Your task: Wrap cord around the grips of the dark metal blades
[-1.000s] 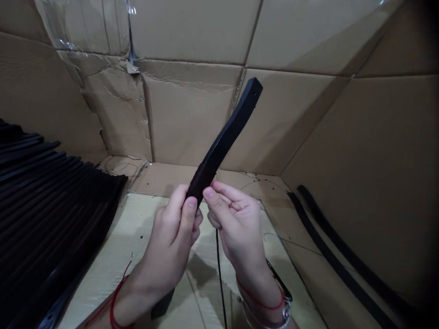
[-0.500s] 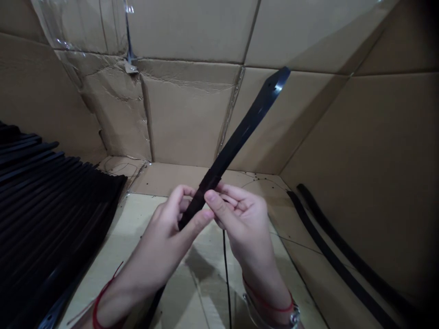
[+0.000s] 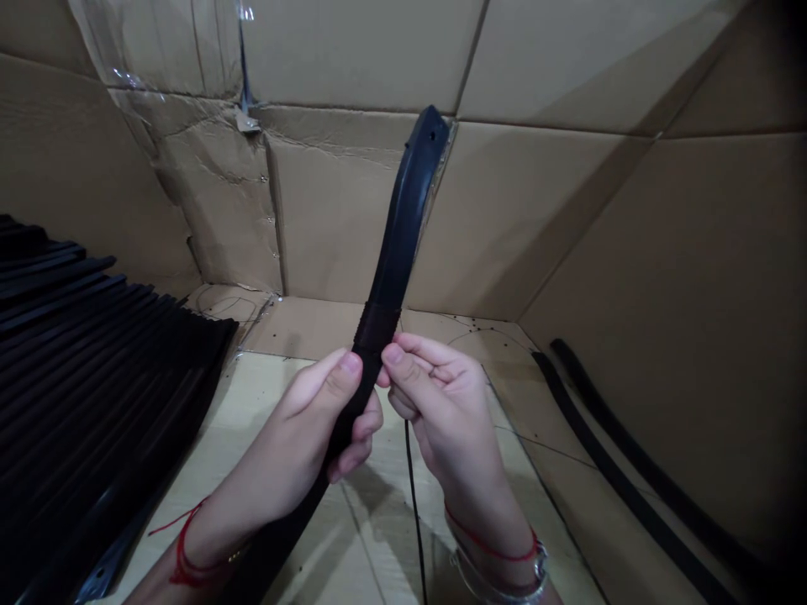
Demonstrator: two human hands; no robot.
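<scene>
A long, curved black strip (image 3: 400, 227) runs from the lower left up to a pointed tip with a small hole. Around it sits a dark brownish band (image 3: 377, 326) with ragged edges. My left hand (image 3: 328, 412) is closed around the strip below the band, thumb on top and fingers curling out on the right side. My right hand (image 3: 441, 395) is closed in a pinch at the strip's right edge, just under the band. What its fingertips hold is hidden. Below that hand a thin dark line (image 3: 413, 504) runs downward; I cannot tell whether it is a cord or a seam.
A dense row of similar black strips (image 3: 113, 378) lies on the left. Two more curved strips (image 3: 624, 462) rest along the right side. Cardboard walls (image 3: 340, 202) stand behind and beside the pale work surface (image 3: 245, 395). Thin threads and dark specks lie near the back.
The strip has swung its tip to the left and turned to show a broader face. My left hand has shifted its grip, its thumb now on top of the strip. The right hand stays close to the band.
</scene>
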